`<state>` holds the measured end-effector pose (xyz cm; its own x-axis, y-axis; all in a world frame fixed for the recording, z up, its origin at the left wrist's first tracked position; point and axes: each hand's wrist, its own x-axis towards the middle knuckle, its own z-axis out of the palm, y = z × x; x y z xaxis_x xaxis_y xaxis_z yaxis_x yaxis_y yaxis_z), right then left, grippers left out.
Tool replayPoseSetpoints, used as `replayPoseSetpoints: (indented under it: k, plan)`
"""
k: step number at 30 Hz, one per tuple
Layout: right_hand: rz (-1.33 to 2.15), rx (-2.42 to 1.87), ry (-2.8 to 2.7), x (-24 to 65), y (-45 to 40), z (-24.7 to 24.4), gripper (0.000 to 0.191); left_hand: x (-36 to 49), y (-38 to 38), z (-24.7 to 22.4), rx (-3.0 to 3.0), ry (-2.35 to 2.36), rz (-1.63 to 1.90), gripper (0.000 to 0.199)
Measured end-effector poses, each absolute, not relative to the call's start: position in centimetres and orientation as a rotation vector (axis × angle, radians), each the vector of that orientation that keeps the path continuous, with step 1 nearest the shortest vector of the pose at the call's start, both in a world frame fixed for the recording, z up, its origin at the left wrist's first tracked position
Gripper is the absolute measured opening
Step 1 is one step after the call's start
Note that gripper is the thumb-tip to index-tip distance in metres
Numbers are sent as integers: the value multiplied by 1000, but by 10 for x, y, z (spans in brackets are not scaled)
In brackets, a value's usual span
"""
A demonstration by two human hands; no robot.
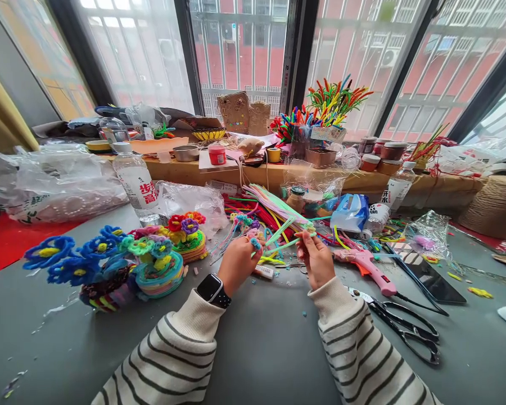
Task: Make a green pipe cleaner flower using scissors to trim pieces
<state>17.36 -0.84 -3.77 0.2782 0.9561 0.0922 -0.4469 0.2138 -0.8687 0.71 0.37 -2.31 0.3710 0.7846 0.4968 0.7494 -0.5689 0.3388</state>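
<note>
Between my two hands stretches a pale green pipe cleaner (281, 246). My left hand (239, 263), with a watch on its wrist, is closed on one end, and a small blue fuzzy piece (256, 243) shows at its fingertips. My right hand (318, 260) pinches the other end between thumb and fingers. Behind them lies a bundle of pastel pipe cleaners (270, 201). To the left stand blue pipe cleaner flowers (78, 261) and a round pot of coiled pipe cleaners (159, 275). A white eraser-like block (264, 271) lies just below my hands.
At right lie a pink glue gun (369, 267), black-handled scissors (405, 326) and a dark phone (436, 278). Water bottles (135, 183) stand at left and right. A wooden ledge (177, 171) behind holds jars, bowls and a bunch of coloured pipe cleaners (333, 104).
</note>
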Motion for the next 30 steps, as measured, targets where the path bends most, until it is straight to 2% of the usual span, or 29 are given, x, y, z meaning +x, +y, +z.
replayPoseSetpoints:
  k: [7,16,21,24,30]
  plan:
    - [1155,-763,-681,177,-10,-37,26,7,1,-16,2352,1341,1156,25]
    - [1223,-627,-670,182,-12,-32,24,8,2,-23,2251,1222,1067,31]
    - [1330,-658,-685,179,-14,-31,24,11,-1,-18,2176,1186,1098,23]
    - [1319,-672,-657,179,-13,-31,24,11,-2,-15,2009,1212,1105,14]
    - [1261,-682,-814,181,-13,-31,23,9,0,-11,1550,1077,1108,20]
